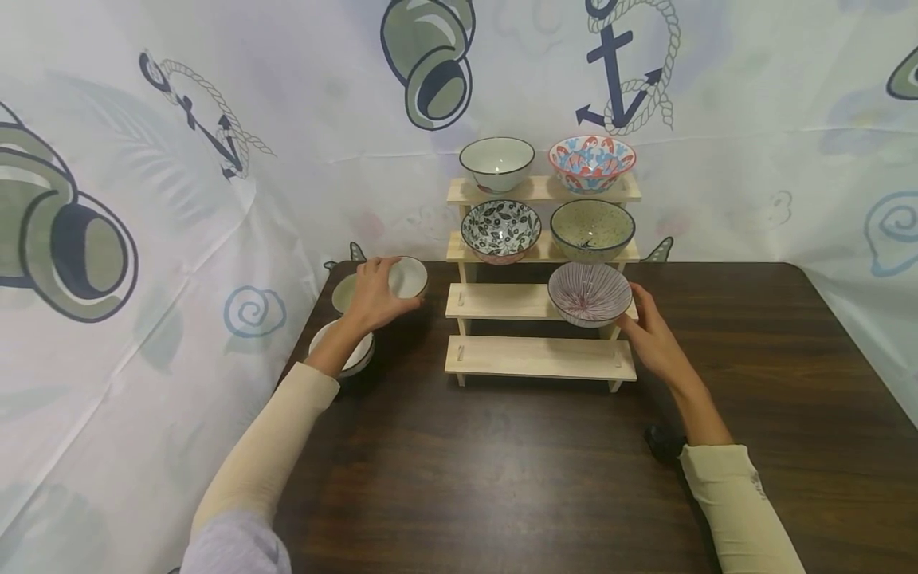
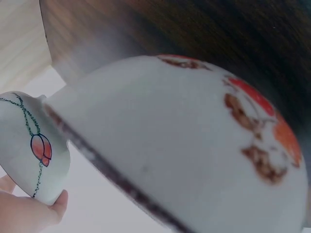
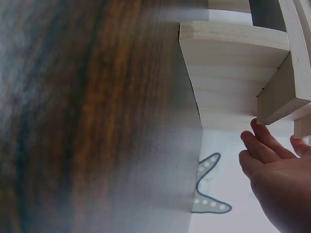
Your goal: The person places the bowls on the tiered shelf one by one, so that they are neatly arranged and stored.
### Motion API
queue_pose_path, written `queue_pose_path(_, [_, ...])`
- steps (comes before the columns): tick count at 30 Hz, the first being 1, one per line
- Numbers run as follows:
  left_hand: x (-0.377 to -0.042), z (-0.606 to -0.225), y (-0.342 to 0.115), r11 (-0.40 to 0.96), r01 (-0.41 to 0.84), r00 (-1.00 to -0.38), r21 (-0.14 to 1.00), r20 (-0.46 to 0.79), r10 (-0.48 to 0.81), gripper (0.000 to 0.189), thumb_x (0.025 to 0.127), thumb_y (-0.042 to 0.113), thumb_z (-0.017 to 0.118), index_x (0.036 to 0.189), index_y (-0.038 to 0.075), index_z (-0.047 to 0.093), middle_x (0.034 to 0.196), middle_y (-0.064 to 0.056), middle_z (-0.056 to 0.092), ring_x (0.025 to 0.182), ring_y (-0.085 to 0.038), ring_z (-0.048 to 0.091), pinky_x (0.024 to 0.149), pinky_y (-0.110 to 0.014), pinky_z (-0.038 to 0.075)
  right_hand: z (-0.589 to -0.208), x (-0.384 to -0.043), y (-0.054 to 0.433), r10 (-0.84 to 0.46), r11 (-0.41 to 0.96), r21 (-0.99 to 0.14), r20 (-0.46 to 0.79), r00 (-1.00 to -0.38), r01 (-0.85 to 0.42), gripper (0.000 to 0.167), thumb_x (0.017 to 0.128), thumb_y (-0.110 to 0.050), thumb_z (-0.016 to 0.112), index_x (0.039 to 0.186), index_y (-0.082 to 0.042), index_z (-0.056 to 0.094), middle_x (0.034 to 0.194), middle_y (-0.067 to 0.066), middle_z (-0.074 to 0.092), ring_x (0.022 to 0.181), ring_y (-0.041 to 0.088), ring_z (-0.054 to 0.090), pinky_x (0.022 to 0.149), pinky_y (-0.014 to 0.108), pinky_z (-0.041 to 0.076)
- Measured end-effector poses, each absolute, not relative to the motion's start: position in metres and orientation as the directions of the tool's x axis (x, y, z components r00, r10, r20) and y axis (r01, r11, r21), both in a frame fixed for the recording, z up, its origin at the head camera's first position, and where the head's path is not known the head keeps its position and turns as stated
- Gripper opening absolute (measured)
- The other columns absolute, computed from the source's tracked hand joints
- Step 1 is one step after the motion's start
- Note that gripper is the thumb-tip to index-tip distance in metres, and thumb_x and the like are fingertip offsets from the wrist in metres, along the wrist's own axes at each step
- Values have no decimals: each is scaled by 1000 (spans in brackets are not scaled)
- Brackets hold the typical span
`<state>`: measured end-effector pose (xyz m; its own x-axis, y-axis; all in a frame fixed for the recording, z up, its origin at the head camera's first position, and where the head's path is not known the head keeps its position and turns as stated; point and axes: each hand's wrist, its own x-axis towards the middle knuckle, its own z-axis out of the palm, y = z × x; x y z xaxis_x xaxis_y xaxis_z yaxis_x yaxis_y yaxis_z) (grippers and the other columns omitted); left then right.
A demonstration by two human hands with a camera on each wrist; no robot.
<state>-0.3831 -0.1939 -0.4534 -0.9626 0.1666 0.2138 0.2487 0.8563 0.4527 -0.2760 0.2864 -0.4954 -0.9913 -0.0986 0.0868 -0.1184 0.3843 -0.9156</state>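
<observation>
My left hand (image 1: 378, 296) grips a white bowl (image 1: 409, 277) by its rim at the table's far left. In the left wrist view, this bowl (image 2: 46, 155) shows a red tulip on its outside, with fingers and thumb at its edge. A pale bowl (image 1: 343, 296) stands behind that hand, and another white bowl (image 1: 358, 356) sits below the wrist. My right hand (image 1: 651, 335) is at the right edge of a purple-striped bowl (image 1: 590, 293) on the stand's third tier. Its fingers look fairly straight beside the shelf end in the right wrist view, where the bowl is out of sight.
The wooden tiered stand (image 1: 539, 355) also bears a white bowl (image 1: 497, 163), a red-and-blue bowl (image 1: 592, 159), a black floral bowl (image 1: 500, 227) and a speckled green bowl (image 1: 592, 227). A printed cloth (image 1: 323, 96) hangs behind the dark table (image 1: 502, 462).
</observation>
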Motion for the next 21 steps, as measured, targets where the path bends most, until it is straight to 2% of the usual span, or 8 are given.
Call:
queue_pose_path(9, [-370, -442, -198, 857, 238, -966, 457, 200, 161, 93, 77, 48, 83, 154, 11, 44, 154, -23, 38, 140, -42, 33, 106, -67, 40, -496, -275, 287, -103, 385, -916, 82, -991, -116, 77, 108, -43, 50, 167, -20, 5, 173, 19, 12, 150, 51, 31, 114, 73, 34])
queue_pose_path(21, [-357, -429, -204, 867, 260, -959, 426, 220, 179, 104, 75, 55, 81, 153, 1, 39, 151, -24, 42, 138, -45, 34, 104, -67, 43, -496, -276, 287, -105, 375, -919, 83, -991, -117, 77, 108, -43, 50, 167, -20, 5, 173, 20, 11, 151, 51, 30, 115, 73, 33])
